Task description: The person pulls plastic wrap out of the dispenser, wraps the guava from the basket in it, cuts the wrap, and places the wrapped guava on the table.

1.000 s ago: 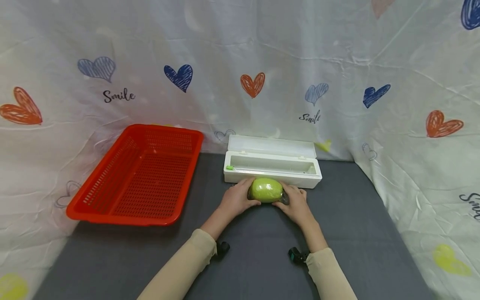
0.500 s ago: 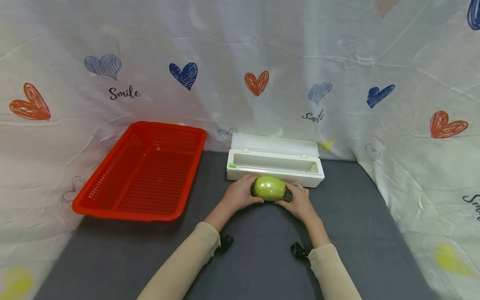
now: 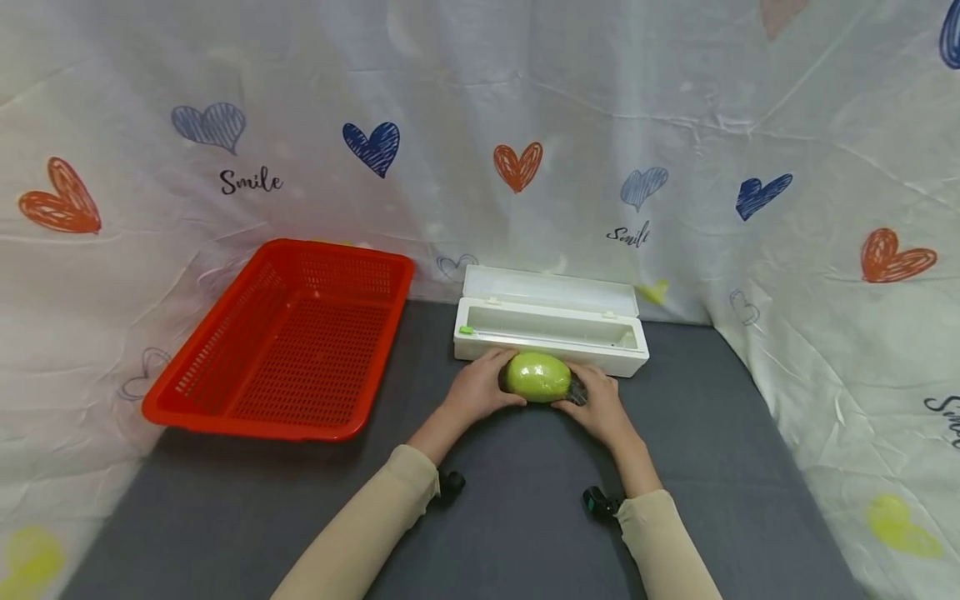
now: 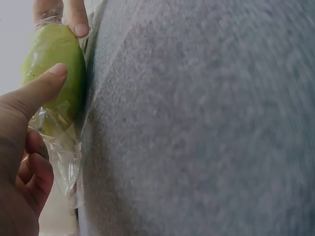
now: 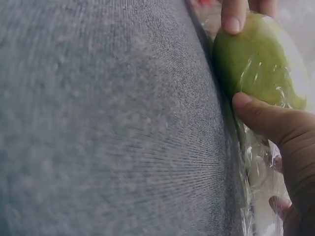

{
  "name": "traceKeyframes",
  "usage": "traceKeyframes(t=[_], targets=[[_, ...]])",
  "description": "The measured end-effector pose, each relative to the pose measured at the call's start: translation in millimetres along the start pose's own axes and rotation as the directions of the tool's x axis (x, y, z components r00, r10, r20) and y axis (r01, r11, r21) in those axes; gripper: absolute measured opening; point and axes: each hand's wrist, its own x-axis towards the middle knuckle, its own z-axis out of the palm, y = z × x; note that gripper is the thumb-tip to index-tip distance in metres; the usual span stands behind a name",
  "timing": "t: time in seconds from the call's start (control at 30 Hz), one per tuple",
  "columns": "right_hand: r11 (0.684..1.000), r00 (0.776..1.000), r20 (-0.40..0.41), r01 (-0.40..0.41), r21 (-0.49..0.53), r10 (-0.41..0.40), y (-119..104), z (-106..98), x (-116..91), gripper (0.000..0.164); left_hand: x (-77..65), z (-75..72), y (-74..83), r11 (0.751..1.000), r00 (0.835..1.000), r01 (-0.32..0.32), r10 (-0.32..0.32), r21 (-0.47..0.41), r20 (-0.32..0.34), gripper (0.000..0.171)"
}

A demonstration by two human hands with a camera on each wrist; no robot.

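Note:
A green mango [image 3: 537, 377], wrapped in clear cling film, lies on its side on the grey cloth just in front of a white cling film dispenser [image 3: 555, 357]. My left hand [image 3: 477, 387] grips its left end and my right hand [image 3: 597, 404] its right end. In the left wrist view, the left thumb presses on the mango [image 4: 54, 51], and loose cling film [image 4: 66, 162] trails below it. From the right wrist, the right thumb rests against the fruit [image 5: 261, 59], with crumpled film [image 5: 251, 167] bunched beside that hand. The dispenser's lid stands open.
A large red plastic basket [image 3: 247, 429] stands to the left, its slotted floor bare. Behind the table [image 3: 525, 517] hangs a white curtain [image 3: 450, 200] printed with hearts. A green slider [image 3: 466, 331] sits at the dispenser's left end.
The head view has shifted slightly, moving the scene a little right in frame. Both hands keep holding the mango at the same spot before the dispenser.

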Motion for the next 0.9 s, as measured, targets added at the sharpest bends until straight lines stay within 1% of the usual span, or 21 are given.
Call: traceKeyframes(t=[0.07, 0.17, 0.23, 0.33, 0.47, 0.57, 0.67, 0.77, 0.83, 0.9], targets=[[1.000, 1.000, 0.005, -0.005, -0.003, 0.005, 1, 0, 1, 0.069, 1.2, -0.2, 0.3, 1.000, 1.000, 0.007, -0.007, -0.030, -0.001, 0.090], [1.000, 1.000, 0.012, -0.005, -0.003, 0.005, 3, 1, 3, 0.069, 2.3, -1.0, 1.6, 0.999, 1.000, 0.019, -0.019, -0.047, -0.002, 0.089], [1.000, 1.000, 0.013, 0.002, -0.004, -0.002, 3, 1, 3, 0.069, 2.2, -1.7, 3.1, 0.999, 1.000, 0.024, -0.024, -0.039, 0.001, 0.090], [1.000, 1.000, 0.011, 0.005, -0.009, -0.005, 2, 0, 1, 0.071, 0.3, -1.5, 5.3, 1.000, 1.000, 0.024, -0.024, -0.004, 0.010, 0.093], [1.000, 1.000, 0.023, -0.011, -0.029, 0.012, -1, 0, -1, 0.077, -4.6, -0.4, 6.2, 0.999, 0.999, 0.030, -0.030, 0.037, 0.013, 0.098], [0.999, 0.999, 0.032, -0.028, -0.046, 0.030, -3, 0, -3, 0.081, -9.8, -1.1, 5.2, 0.999, 0.999, 0.035, -0.035, 0.033, -0.002, 0.099], [0.998, 0.999, 0.028, -0.035, -0.053, 0.037, -5, -2, -5, 0.084, -15.8, -3.2, 3.0, 0.999, 0.999, 0.041, -0.040, 0.013, -0.034, 0.098], [0.998, 0.999, 0.016, -0.034, -0.047, 0.035, -5, -4, -8, 0.088, -22.5, -7.5, 0.2, 0.999, 0.995, 0.038, -0.040, -0.024, -0.091, 0.094], [0.999, 1.000, 0.004, -0.025, -0.044, 0.025, -5, -4, -11, 0.089, -26.6, -11.6, -1.7, 0.998, 0.989, 0.018, -0.027, -0.063, -0.148, 0.089], [0.999, 1.000, -0.012, -0.016, -0.028, 0.016, -4, -5, -13, 0.089, -29.4, -16.4, -4.3, 0.994, 0.973, -0.024, -0.001, -0.106, -0.229, 0.082]])
